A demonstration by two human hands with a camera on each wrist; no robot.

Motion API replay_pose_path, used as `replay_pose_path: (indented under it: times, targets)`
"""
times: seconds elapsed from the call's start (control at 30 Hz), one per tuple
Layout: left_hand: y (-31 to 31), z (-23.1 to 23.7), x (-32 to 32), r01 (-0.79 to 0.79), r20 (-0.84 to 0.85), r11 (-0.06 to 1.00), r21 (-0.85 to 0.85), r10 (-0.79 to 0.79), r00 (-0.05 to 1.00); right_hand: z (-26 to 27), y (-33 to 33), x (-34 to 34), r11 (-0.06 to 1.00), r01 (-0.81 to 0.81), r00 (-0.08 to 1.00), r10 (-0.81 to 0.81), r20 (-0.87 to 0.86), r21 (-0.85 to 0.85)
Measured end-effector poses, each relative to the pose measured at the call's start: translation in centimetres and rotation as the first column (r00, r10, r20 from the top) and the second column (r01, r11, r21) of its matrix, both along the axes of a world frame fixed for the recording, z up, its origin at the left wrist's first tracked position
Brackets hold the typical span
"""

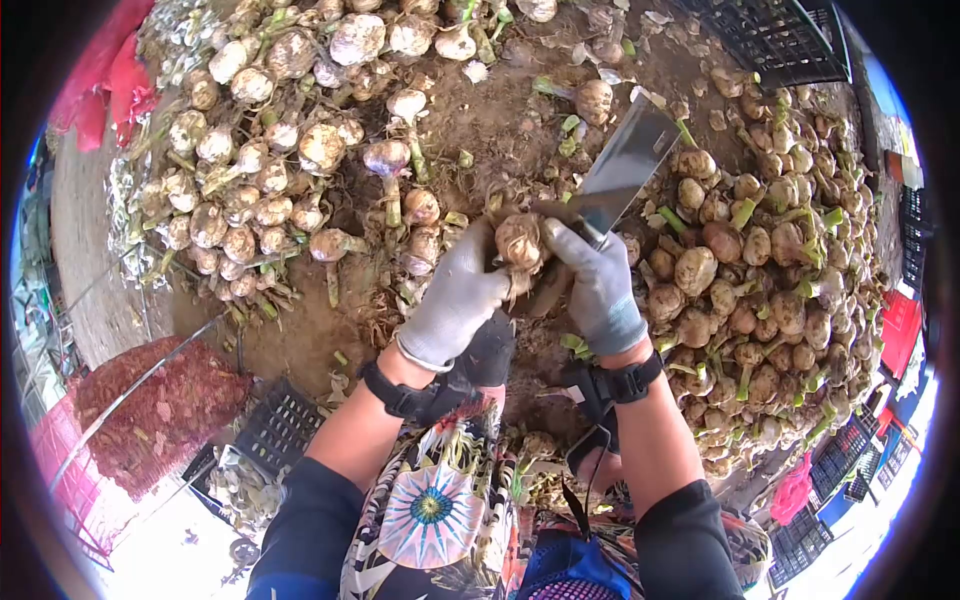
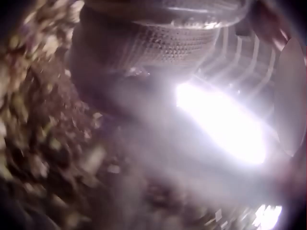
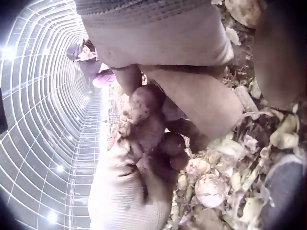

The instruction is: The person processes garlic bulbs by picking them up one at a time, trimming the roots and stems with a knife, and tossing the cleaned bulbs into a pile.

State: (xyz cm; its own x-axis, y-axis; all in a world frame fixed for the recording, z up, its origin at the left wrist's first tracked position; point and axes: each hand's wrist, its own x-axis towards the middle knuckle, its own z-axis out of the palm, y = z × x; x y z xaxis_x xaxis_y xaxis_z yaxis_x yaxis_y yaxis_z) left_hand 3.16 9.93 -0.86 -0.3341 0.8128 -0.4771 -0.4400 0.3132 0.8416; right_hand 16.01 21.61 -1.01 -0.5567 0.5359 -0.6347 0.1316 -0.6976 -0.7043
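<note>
The left hand (image 1: 450, 300) pinches a garlic bulb (image 1: 519, 242) between gloved thumb and fingers; the right hand (image 1: 600, 290), touching its right side, grips a cleaver (image 1: 630, 160), blade angled far right. Garlic heaps lie left (image 1: 240, 205) and right (image 1: 750, 280).

Whitish gloves (image 1: 446, 305), brownish bulb (image 1: 520, 241), multicoloured patterned clothing (image 1: 430, 507)

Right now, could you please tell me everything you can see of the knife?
The knife has a broad, roughly rectangular blade that looks like metal, shiny in places and darker in others, with a small mark or hole near its far end. It slants away from the person and to the right, above the soil. The right hand holds its near end, hiding the handle, beside the garlic bulb. Whether blade and bulb touch is unclear.
</note>
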Motion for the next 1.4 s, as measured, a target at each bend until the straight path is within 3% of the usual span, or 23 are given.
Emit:
replay_pose_path:
  times: [0.03,0.1,0.23,0.27,0.3,0.33,0.43,0.63,0.67,0.7,0.83,0.87,0.9,0.97,1.0,1.03,1.1,1.17,1.23,1.27,1.3,1.37,1.4]
  targets:
    - [-0.3,1.2,-0.2,-0.003,-0.006,1.000,0.004,0.003,1.000,0.9,-0.2,0.0,0.997,-0.070,0.997,0.069,0.018,0.030]
    - [-1.1,2.7,-0.5,0.028,0.330,0.994,-0.108,0.009,0.944,2.2,-0.7,0.3,0.998,-0.034,0.999,0.035,-0.006,0.050]
    - [-2.2,2.1,-0.5,0.118,0.037,0.993,-0.024,-0.117,0.992,4.0,-1.5,2.7,0.821,-0.338,0.922,0.191,0.336,0.461]
    - [-2.8,1.3,0.0,0.104,-0.378,0.932,0.346,0.038,0.925,4.8,-1.8,2.9,0.543,-0.554,0.826,0.262,0.499,0.631]
    - [-3.7,0.7,0.3,0.105,-0.374,0.930,0.351,0.037,0.927,5.3,-2.0,3.1,0.188,-0.708,0.704,0.257,0.662,0.681]
    - [-4.9,0.4,0.5,0.043,-0.209,0.977,0.210,0.002,0.978,5.4,-2.4,3.1,0.102,-0.771,0.632,0.250,0.734,0.629]
    - [-6.0,-0.3,0.6,-0.014,-0.024,0.999,0.040,0.015,1.000,6.0,-2.9,2.7,0.090,-0.782,0.616,0.256,0.744,0.617]
    - [-5.7,0.3,-0.2,-0.072,0.034,0.970,0.233,0.066,0.997,3.8,-2.5,3.1,0.156,-0.799,0.601,0.259,0.756,0.581]
    - [-4.6,2.2,-1.0,0.171,-0.106,0.976,0.136,-0.157,0.982,3.1,-2.3,3.5,0.200,-0.825,0.565,0.247,0.788,0.529]
    - [-3.5,3.9,-1.7,0.394,-0.223,0.919,0.012,-0.382,0.897,2.0,-0.6,3.7,0.406,-0.868,0.416,0.285,0.864,0.285]
    - [-2.1,4.7,-1.4,0.303,-0.091,0.952,-0.045,-0.306,0.948,-1.6,-1.7,7.5,0.541,-0.747,0.569,0.217,0.793,0.388]
    - [-2.2,4.2,-0.9,0.274,-0.418,0.961,0.036,-0.235,0.877,-1.6,-2.0,7.0,0.657,-0.628,0.713,0.270,0.647,0.418]
    - [-2.3,3.7,-0.9,0.277,-0.426,0.960,0.036,-0.236,0.873,-1.5,-2.5,6.4,0.764,-0.504,0.830,0.300,0.471,0.402]
    - [-2.4,2.8,-0.8,0.456,-0.611,0.873,-0.172,-0.458,0.646,1.4,-2.1,4.0,0.770,-0.527,0.810,0.325,0.488,0.361]
    - [-2.6,2.5,-0.8,0.510,-0.810,0.843,-0.169,-0.413,0.416,2.2,-1.9,3.2,0.663,-0.584,0.797,0.357,0.488,0.468]
    - [-2.7,2.1,-0.8,0.514,-0.811,0.841,-0.169,-0.415,0.412,2.9,-1.7,2.6,0.541,-0.626,0.778,0.388,0.494,0.561]
    - [-3.3,1.8,-0.4,0.570,-0.956,0.791,-0.223,-0.291,0.031,2.9,-1.3,2.9,0.517,-0.683,0.730,0.474,0.492,0.516]
    - [-3.1,3.3,-1.4,0.557,-0.957,0.801,-0.221,-0.288,0.035,-0.3,-0.1,5.3,0.265,-0.908,0.413,0.452,0.790,0.323]
    - [-3.1,3.9,-2.5,0.445,-0.985,0.892,-0.082,-0.140,0.100,-3.6,-1.0,9.4,0.438,-0.895,0.334,0.532,0.778,0.084]
    - [-2.2,3.3,-2.0,0.338,-0.959,0.936,-0.094,-0.176,0.223,-3.5,-2.0,10.1,0.628,-0.773,0.524,0.549,0.652,0.092]
    - [-0.7,2.9,-0.4,0.309,-0.834,0.948,0.083,-0.103,0.541,-3.6,-2.8,9.9,0.627,-0.773,0.527,0.556,0.643,0.092]
    - [4.6,8.2,3.4,0.450,-0.725,0.788,0.421,-0.007,0.689,-3.1,-3.3,8.2,0.715,-0.690,0.639,0.528,0.559,0.113]
    - [5.4,9.5,3.2,0.410,-0.740,0.814,0.412,0.037,0.671,-2.5,-3.7,7.6,0.757,-0.645,0.686,0.510,0.519,0.109]
